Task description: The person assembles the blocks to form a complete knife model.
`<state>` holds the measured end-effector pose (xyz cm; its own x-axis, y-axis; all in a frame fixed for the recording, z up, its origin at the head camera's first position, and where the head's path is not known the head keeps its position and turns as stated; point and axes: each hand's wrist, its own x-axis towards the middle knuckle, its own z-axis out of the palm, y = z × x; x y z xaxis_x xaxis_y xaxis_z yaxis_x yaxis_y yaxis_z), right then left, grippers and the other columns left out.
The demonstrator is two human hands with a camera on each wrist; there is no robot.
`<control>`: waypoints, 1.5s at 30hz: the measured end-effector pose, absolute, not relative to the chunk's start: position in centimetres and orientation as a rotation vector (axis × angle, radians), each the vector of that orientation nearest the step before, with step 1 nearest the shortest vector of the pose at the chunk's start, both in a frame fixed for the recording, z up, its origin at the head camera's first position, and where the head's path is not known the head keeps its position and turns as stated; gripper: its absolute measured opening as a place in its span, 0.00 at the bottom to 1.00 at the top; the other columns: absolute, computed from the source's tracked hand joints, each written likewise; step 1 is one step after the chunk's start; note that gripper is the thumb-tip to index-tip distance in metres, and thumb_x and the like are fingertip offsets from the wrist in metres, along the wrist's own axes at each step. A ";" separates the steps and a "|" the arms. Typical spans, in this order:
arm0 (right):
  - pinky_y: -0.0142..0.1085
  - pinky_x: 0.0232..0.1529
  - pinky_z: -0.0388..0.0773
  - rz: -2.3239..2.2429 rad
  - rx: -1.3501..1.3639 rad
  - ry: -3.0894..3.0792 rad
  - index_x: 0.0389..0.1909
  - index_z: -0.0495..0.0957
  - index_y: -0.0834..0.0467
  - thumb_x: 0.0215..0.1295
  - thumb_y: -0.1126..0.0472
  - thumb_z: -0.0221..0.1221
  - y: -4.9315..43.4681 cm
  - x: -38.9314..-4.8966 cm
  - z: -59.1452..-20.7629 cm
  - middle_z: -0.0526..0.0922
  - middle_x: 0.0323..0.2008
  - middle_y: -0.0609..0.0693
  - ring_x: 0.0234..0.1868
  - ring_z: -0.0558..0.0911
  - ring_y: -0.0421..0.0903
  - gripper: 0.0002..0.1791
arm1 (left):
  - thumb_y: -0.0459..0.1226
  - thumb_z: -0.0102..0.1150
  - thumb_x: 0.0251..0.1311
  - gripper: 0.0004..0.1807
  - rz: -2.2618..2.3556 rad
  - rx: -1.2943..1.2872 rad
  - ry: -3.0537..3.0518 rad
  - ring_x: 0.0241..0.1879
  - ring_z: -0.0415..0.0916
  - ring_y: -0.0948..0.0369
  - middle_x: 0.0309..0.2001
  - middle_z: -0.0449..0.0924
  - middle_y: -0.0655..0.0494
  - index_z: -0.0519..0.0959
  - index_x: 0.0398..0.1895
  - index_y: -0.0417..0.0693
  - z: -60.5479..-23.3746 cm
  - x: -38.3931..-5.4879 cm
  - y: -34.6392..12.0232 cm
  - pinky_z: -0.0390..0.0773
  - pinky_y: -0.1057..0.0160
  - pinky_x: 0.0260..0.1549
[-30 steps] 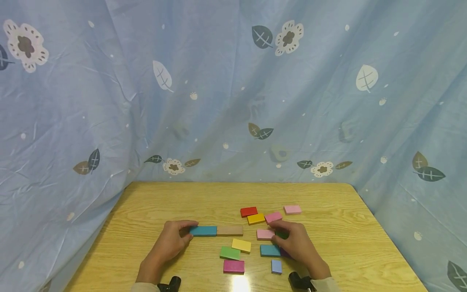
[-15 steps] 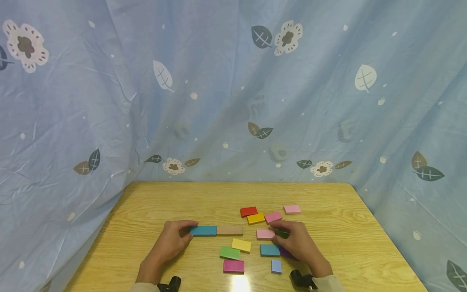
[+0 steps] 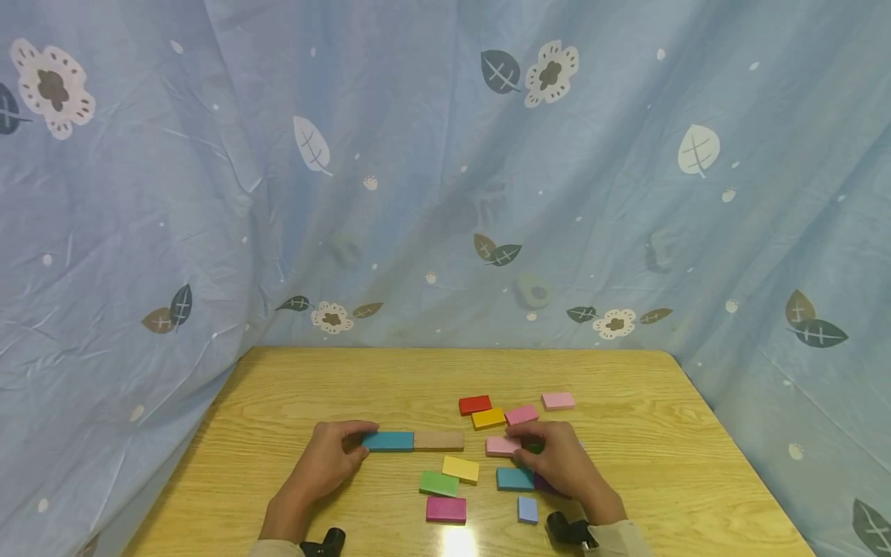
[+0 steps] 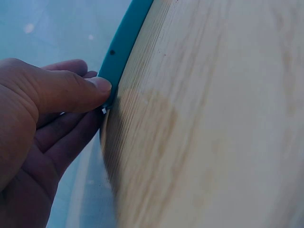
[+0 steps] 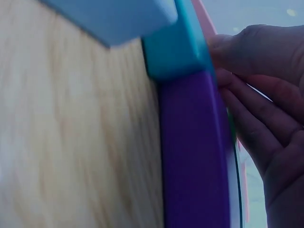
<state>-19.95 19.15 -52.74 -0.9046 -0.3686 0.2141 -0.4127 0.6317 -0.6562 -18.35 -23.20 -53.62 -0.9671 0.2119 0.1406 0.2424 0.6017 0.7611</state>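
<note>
My left hand (image 3: 334, 458) pinches the left end of a blue block (image 3: 388, 442) between thumb and fingers. In the left wrist view the thumb lies on the near side of that block (image 4: 124, 45). A plain wooden block (image 3: 438, 441) sits end to end against its right side. To the right, my right hand (image 3: 560, 456) grips the right end of a light pink block (image 3: 502, 446). A small gap separates the pink block from the wooden one. Partly hidden under the right hand are a dark green block (image 3: 534, 446) and a purple block (image 5: 194, 152).
Behind lie red (image 3: 475, 405), orange (image 3: 488, 418), pink (image 3: 522, 415) and pale pink (image 3: 558, 401) blocks. Nearer are yellow (image 3: 461, 469), green (image 3: 438, 483), magenta (image 3: 446, 509), teal (image 3: 515, 479) and light blue (image 3: 527, 510) blocks. A patterned curtain (image 3: 431, 155) hangs behind the table (image 3: 299, 387).
My right hand has shifted slightly left with the light pink block, narrowing its gap to the wooden block. The left hand and the blue block have stayed in place.
</note>
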 end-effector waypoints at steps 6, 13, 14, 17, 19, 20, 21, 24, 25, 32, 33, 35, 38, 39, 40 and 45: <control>0.37 0.52 0.93 1.210 0.680 -2.763 0.51 0.92 0.56 0.64 0.65 0.77 18.0 -20.4 -52.9 0.94 0.48 0.47 0.50 0.93 0.47 0.15 | 0.23 0.73 0.64 0.23 -1.326 -0.397 -2.787 0.61 0.88 0.48 0.59 0.91 0.50 0.90 0.60 0.48 -53.7 -18.4 -23.3 0.90 0.53 0.59; 0.36 0.52 0.92 1.194 0.671 -2.762 0.51 0.92 0.55 0.63 0.67 0.76 17.1 -20.5 -53.2 0.94 0.47 0.46 0.49 0.91 0.42 0.16 | 0.23 0.73 0.64 0.23 -1.294 -0.412 -2.785 0.62 0.88 0.48 0.58 0.91 0.51 0.90 0.60 0.49 -53.7 -18.3 -23.3 0.90 0.51 0.60; 0.35 0.52 0.92 1.183 0.662 -2.767 0.51 0.92 0.54 0.62 0.67 0.76 17.0 -20.4 -53.3 0.94 0.47 0.45 0.48 0.91 0.41 0.16 | 0.23 0.73 0.63 0.23 -1.289 -0.415 -2.784 0.62 0.88 0.48 0.58 0.91 0.51 0.90 0.60 0.48 -53.7 -18.3 -23.3 0.90 0.51 0.60; 0.34 0.51 0.92 1.168 0.639 -2.773 0.51 0.93 0.54 0.62 0.68 0.75 16.9 -20.3 -53.4 0.94 0.47 0.45 0.47 0.90 0.38 0.16 | 0.23 0.73 0.64 0.23 -1.285 -0.415 -2.788 0.62 0.88 0.47 0.58 0.91 0.51 0.90 0.60 0.48 -53.6 -18.3 -23.3 0.90 0.50 0.60; 0.34 0.50 0.92 1.170 0.647 -2.764 0.51 0.92 0.55 0.63 0.69 0.75 16.9 -20.3 -53.4 0.94 0.47 0.45 0.48 0.91 0.40 0.16 | 0.23 0.73 0.64 0.22 -1.287 -0.411 -2.789 0.62 0.88 0.47 0.58 0.91 0.51 0.89 0.60 0.47 -53.5 -18.3 -23.3 0.89 0.50 0.60; 0.34 0.50 0.92 1.170 0.655 -2.759 0.51 0.92 0.55 0.63 0.69 0.74 16.8 -20.3 -53.4 0.94 0.47 0.45 0.48 0.91 0.41 0.16 | 0.23 0.73 0.64 0.22 -1.289 -0.408 -2.790 0.62 0.88 0.47 0.58 0.91 0.50 0.89 0.60 0.47 -53.5 -18.3 -23.2 0.89 0.50 0.60; 0.34 0.50 0.92 1.172 0.664 -2.755 0.52 0.92 0.55 0.63 0.70 0.74 16.8 -20.3 -53.4 0.94 0.47 0.45 0.49 0.91 0.42 0.16 | 0.23 0.73 0.64 0.22 -1.293 -0.405 -2.791 0.62 0.88 0.47 0.58 0.91 0.50 0.89 0.60 0.47 -53.4 -18.2 -23.2 0.89 0.50 0.60; 0.35 0.52 0.92 1.185 0.683 -2.756 0.52 0.92 0.56 0.64 0.70 0.74 16.5 -20.4 -53.4 0.94 0.48 0.45 0.51 0.92 0.44 0.16 | 0.23 0.72 0.64 0.22 -1.297 -0.395 -2.793 0.62 0.88 0.46 0.59 0.91 0.50 0.90 0.60 0.48 -53.4 -18.2 -23.2 0.89 0.49 0.61; 0.34 0.53 0.92 1.189 0.679 -2.766 0.52 0.92 0.55 0.64 0.70 0.74 16.4 -20.5 -53.4 0.94 0.48 0.45 0.51 0.92 0.43 0.16 | 0.23 0.73 0.64 0.22 -1.294 -0.390 -2.794 0.63 0.87 0.47 0.58 0.91 0.51 0.90 0.60 0.48 -53.4 -18.3 -23.2 0.89 0.49 0.61; 0.35 0.52 0.92 1.202 0.673 -2.806 0.52 0.92 0.53 0.66 0.68 0.73 16.0 -20.6 -53.0 0.94 0.48 0.43 0.48 0.91 0.40 0.15 | 0.23 0.73 0.63 0.23 -1.281 -0.375 -2.795 0.63 0.87 0.47 0.58 0.91 0.52 0.90 0.59 0.50 -53.5 -18.2 -23.0 0.88 0.47 0.63; 0.35 0.52 0.92 1.197 0.675 -2.808 0.52 0.92 0.53 0.66 0.68 0.73 15.9 -20.6 -53.0 0.93 0.48 0.42 0.48 0.91 0.40 0.15 | 0.23 0.73 0.63 0.23 -1.280 -0.374 -2.795 0.63 0.87 0.47 0.58 0.91 0.51 0.90 0.59 0.49 -53.5 -18.2 -23.0 0.88 0.47 0.63; 0.36 0.53 0.92 1.193 0.683 -2.808 0.52 0.92 0.53 0.66 0.68 0.73 15.9 -20.6 -52.9 0.93 0.48 0.42 0.48 0.90 0.40 0.15 | 0.23 0.73 0.63 0.23 -1.282 -0.370 -2.795 0.63 0.87 0.47 0.58 0.91 0.51 0.90 0.59 0.49 -53.5 -18.1 -23.0 0.88 0.47 0.63; 0.36 0.53 0.92 1.187 0.689 -2.811 0.52 0.92 0.53 0.66 0.68 0.73 15.8 -20.6 -53.0 0.93 0.47 0.41 0.48 0.90 0.39 0.15 | 0.23 0.73 0.63 0.23 -1.276 -0.361 -2.798 0.63 0.87 0.48 0.58 0.91 0.52 0.90 0.59 0.50 -53.5 -18.1 -22.9 0.87 0.46 0.64; 0.35 0.53 0.92 1.186 0.695 -2.806 0.52 0.92 0.53 0.66 0.68 0.73 15.8 -20.5 -53.0 0.93 0.47 0.41 0.47 0.90 0.39 0.15 | 0.23 0.73 0.63 0.23 -1.273 -0.359 -2.799 0.63 0.87 0.48 0.58 0.91 0.52 0.90 0.59 0.50 -53.5 -18.1 -22.9 0.87 0.46 0.64; 0.34 0.52 0.92 1.185 0.701 -2.798 0.51 0.92 0.53 0.65 0.69 0.73 15.8 -20.5 -53.1 0.93 0.47 0.42 0.47 0.89 0.38 0.15 | 0.23 0.73 0.63 0.23 -1.275 -0.357 -2.799 0.63 0.87 0.48 0.58 0.91 0.52 0.90 0.59 0.50 -53.5 -18.1 -22.9 0.87 0.46 0.64; 0.33 0.51 0.92 1.196 0.742 -2.746 0.50 0.92 0.54 0.64 0.71 0.73 15.8 -20.5 -53.4 0.94 0.45 0.44 0.45 0.90 0.39 0.16 | 0.23 0.73 0.63 0.23 -1.280 -0.364 -2.796 0.63 0.87 0.47 0.58 0.91 0.52 0.90 0.59 0.49 -53.6 -18.1 -22.9 0.86 0.46 0.65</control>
